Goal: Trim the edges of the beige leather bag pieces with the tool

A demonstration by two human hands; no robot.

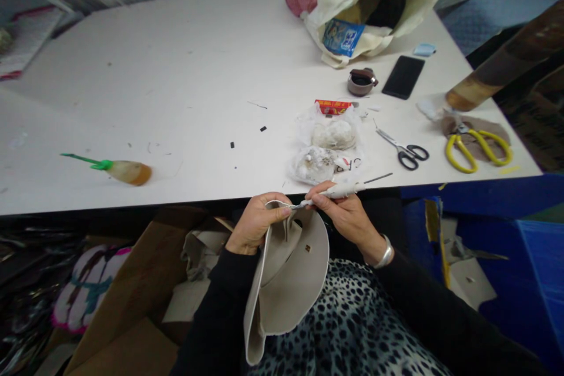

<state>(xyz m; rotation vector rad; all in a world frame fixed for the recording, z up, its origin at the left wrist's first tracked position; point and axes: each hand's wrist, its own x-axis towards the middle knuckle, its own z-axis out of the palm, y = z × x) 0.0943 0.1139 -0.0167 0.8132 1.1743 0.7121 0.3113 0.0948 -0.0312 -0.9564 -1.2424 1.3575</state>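
My left hand point(254, 224), low in the centre of the frame, is closed in a pinch on the top edge of a beige, curved piece of soft leather-like material point(291, 282). I hold that edge up and turned toward me so it faces the tool, while the rest of the piece hangs over my lap below the front edge of the white counter point(176, 100).

My right hand point(349, 215), just right of centre, closes its grip on a slim white pen-shaped tool with a metal tip point(339, 191). I hold it near the front like a pencil, which I judge steadies the tip. The tip touches the pinched edge right beside my left thumb, and a thin dark stem sticks out of the tool's back end over the counter.

The rest lies within reach on the counter:
- Clear plastic bags of small whitish bits point(328, 150) lie just above my hands.
- Black-handled scissors point(403, 150) and yellow-handled scissors point(478, 147) lie to the right.
- A small bottle with a green nozzle point(118, 169) lies on its side at mid left, well apart.
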